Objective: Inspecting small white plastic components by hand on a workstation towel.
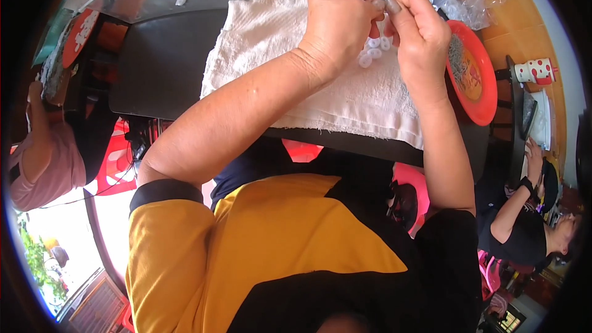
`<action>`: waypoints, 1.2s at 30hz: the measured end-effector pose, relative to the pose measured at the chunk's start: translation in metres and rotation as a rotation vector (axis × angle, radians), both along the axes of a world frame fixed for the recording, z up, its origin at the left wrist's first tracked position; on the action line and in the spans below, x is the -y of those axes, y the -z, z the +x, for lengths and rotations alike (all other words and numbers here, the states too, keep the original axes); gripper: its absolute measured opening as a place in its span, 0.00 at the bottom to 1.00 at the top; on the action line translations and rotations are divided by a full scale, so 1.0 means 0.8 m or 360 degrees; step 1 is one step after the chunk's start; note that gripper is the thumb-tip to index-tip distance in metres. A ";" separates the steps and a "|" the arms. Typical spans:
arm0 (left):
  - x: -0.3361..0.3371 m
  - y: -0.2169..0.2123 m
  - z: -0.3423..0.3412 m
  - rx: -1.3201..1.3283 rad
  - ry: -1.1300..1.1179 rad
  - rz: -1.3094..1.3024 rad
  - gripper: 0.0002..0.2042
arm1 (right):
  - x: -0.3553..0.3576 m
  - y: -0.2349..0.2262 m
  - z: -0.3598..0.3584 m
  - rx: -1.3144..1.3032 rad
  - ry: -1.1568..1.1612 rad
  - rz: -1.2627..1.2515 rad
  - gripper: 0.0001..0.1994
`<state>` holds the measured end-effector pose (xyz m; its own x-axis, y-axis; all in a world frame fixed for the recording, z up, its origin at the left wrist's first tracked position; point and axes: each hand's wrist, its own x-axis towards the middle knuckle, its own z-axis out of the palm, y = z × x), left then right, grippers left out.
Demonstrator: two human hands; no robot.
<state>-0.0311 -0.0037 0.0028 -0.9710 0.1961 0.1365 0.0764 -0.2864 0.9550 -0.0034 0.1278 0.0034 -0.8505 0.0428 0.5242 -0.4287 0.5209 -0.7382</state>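
Both hands pinched together: left hand [338,24] and right hand [420,32] gripped a small white ring [380,20], orientation unclear, above the nubby white towel [345,95]; loose rings [373,49] lay at six o'clock.

Left hand [336,21] and right hand [419,34] raised together, fingertips pinched, forearms converging.

- Left hand [336,21] and right hand [419,34] meet, fingertips pinching a small white ring [380,18].
- Beneath: a white towel [320,86] scattered with more rings [376,49] (a red plate [484,86] sits alongside).
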 end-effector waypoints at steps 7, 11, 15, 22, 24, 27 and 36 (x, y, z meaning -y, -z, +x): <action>0.005 0.015 -0.050 0.0128 0.0046 0.0224 0.01 | -0.023 -0.021 -0.001 0.0171 0.0026 0.0084 0.04; 0.016 0.018 -0.060 0.0219 -0.0116 0.0325 0.01 | -0.021 -0.037 0.020 0.0354 -0.0084 0.0776 0.02; 0.018 0.016 -0.060 0.0258 -0.0099 0.0335 0.02 | -0.019 -0.029 0.028 0.0073 -0.0282 0.1157 0.04; 0.011 0.017 -0.058 0.0328 -0.0031 0.0295 0.01 | -0.016 -0.018 0.041 0.0123 -0.0269 0.1361 0.05; 0.011 0.017 -0.054 0.0324 -0.0035 0.0297 0.01 | -0.014 -0.012 0.043 0.0103 -0.0192 0.1590 0.05; 0.013 0.019 -0.053 0.0320 -0.0041 0.0274 0.01 | -0.002 -0.008 0.044 0.0165 -0.0181 0.1640 0.04; 0.014 0.009 -0.046 0.0272 -0.0001 0.0285 0.01 | 0.023 0.001 0.054 -0.0334 -0.0113 0.1932 0.05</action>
